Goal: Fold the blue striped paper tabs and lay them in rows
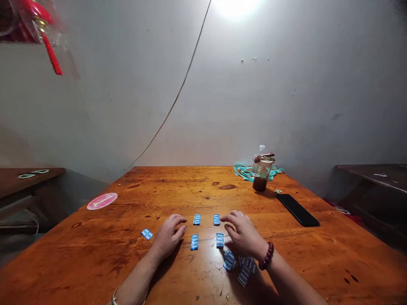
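I have both hands down on the wooden table point(178, 186), near its front edge; my left hand point(167, 238) lies palm down with fingers loosely curled and holds nothing, its fingertips just beside the upper-left blue card point(197, 219); my right hand point(243, 236), with a bead bracelet point(267, 256) at the wrist, is half closed, fingers reaching toward the upper-right blue card point(216, 219), and I cannot tell whether it pinches anything. Between the hands four blue cards sit in a two-by-two block, the lower pair point(194, 242) and point(219, 239) apart from the upper pair; one stray card point(146, 234) lies toward the left edge, and a loose heap of cards point(243, 267) lies under my right wrist. To lay these well I would judge it best to slide each card flat with one fingertip, keep rows square to the front edge, and keep the wrist off the heap so it does not scatter. Toward the far right corner stands a clear jar point(261, 173) with dark liquid low in it, lid on; a plastic bottle point(260, 150) stands behind it; a black phone point(297, 209) lies by the right edge, a pink round sticker point(102, 201) by the left.
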`<state>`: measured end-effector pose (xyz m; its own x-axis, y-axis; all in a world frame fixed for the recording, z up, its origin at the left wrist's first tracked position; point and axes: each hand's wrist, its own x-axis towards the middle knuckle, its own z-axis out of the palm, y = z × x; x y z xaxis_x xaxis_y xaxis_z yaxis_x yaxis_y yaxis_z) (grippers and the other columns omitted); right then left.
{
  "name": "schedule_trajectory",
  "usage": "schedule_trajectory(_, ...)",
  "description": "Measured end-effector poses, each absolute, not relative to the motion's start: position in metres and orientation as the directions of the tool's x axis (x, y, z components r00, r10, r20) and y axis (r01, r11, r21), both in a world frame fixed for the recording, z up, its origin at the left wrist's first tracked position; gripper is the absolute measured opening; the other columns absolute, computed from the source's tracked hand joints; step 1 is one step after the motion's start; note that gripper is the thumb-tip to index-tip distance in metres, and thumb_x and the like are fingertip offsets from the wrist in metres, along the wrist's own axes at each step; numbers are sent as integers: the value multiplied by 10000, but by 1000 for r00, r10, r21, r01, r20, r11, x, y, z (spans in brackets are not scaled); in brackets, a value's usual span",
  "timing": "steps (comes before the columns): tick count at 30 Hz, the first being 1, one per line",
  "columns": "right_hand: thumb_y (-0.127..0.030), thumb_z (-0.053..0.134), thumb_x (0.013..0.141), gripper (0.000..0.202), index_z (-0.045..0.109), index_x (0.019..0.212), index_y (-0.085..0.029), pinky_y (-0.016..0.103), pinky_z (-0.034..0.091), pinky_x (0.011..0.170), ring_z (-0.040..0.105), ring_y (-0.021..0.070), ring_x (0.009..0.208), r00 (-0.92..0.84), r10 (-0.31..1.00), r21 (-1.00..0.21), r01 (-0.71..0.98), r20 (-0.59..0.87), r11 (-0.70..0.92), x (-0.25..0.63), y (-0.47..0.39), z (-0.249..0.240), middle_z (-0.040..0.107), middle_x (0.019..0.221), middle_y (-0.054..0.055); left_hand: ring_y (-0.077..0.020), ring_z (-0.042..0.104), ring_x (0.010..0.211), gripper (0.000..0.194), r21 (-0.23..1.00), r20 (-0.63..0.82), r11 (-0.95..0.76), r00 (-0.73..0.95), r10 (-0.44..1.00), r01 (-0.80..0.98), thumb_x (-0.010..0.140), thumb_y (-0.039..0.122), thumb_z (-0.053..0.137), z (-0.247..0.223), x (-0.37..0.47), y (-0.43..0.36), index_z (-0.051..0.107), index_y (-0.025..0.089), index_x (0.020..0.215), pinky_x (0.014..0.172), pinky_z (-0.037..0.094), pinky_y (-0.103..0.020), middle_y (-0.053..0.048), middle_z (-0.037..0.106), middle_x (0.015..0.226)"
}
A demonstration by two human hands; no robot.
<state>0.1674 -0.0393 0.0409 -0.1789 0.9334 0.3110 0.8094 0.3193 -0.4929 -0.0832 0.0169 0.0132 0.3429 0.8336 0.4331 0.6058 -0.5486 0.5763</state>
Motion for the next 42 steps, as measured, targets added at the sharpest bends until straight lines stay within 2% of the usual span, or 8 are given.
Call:
schedule_trajectory(5,-207,431,775,201,601,882,-209,262,343,714,483,169,819,-148,970,-547,804,194,232,209,-71,26,543,878,47,-182,535,862,182,575,512,-574,291,808,583,792,271,425,33,-71,1,578,193,854,773,418,-302,-49,585,886)
schedule_trajectory(11,-235,405,810,219,585,934,-219,272,352,765,480,171,874,-77,967,-637,739,242,218,216,-101,3,545,930,47,-156,538,785,170,540,374,-688,594,712,485,803,238,421,68,-31,-44,589,210,812,709,413,-252,-32,594,821)
schedule_trajectory(19,-239,453,774,231,574,970,-218,301,344,827,462,184,946,30,954,-695,691,300,197,208,-109,-7,549,988,49,-168,519,811,151,536,248,-631,609,753,561,738,152,459,27,2,-65,591,210,782,705,394,-252,-28,579,844)
schedule_trajectory(24,-271,570,677,334,568,1007,-219,336,282,916,374,221,1089,13,960,-654,734,281,182,207,-119,-9,484,1134,62,-187,523,823,183,525,227,-608,590,775,596,775,205,425,16,25,-72,580,219,872,703,393,-272,-44,571,865)
schedule_trajectory(27,-251,567,671,254,589,923,-237,342,273,913,363,220,1103,41,964,-639,756,262,141,203,-121,-8,491,1127,44,-185,523,834,227,537,269,-613,571,776,579,791,196,396,12,36,-73,560,224,945,714,398,-274,-50,558,904)
schedule_trajectory(31,-209,529,693,107,584,783,-229,316,286,880,402,192,1059,69,959,-654,745,275,134,199,-122,-5,521,1071,21,-183,525,826,222,576,314,-630,570,759,521,803,223,391,6,40,-77,564,232,943,715,405,-274,-50,556,918)
schedule_trajectory(35,-176,491,705,76,555,726,-211,287,303,825,446,176,977,90,957,-652,749,275,117,197,-124,-2,556,971,13,-181,527,800,190,621,321,-619,564,761,481,798,227,407,6,37,-78,579,218,880,708,405,-274,-48,567,864)
schedule_trajectory(42,-117,496,641,249,582,849,-223,260,312,707,501,167,813,88,975,-558,829,204,41,197,-115,2,595,856,21,-181,533,769,182,685,327,-599,560,761,414,792,224,412,9,36,-76,594,209,794,692,404,-274,-50,581,818)
